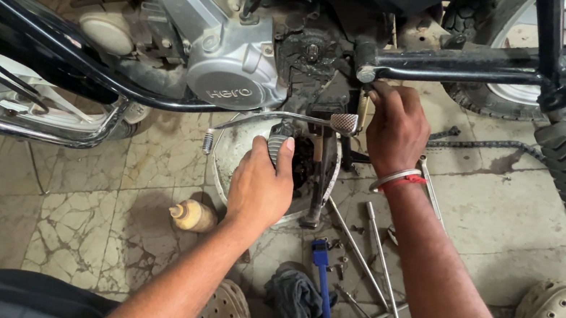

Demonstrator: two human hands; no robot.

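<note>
Rubber footrest [278, 144] sits gripped in my left hand [261, 189], over a white basin [226, 151]. My right hand [396, 130] pinches something small under the black frame tube [470, 63]. T-handled wrenches [378, 266], a blue brush [323, 288] and a rag [294, 299] lie on the floor [87, 206].

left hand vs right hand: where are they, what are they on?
The left hand sits lower, gripping the ribbed rubber footpeg over the pale basin; the right hand reaches higher, fingertips at the black frame tube's end. The right wrist wears bangles and red thread; the left is bare. Both are bare and under the motorcycle.
</note>
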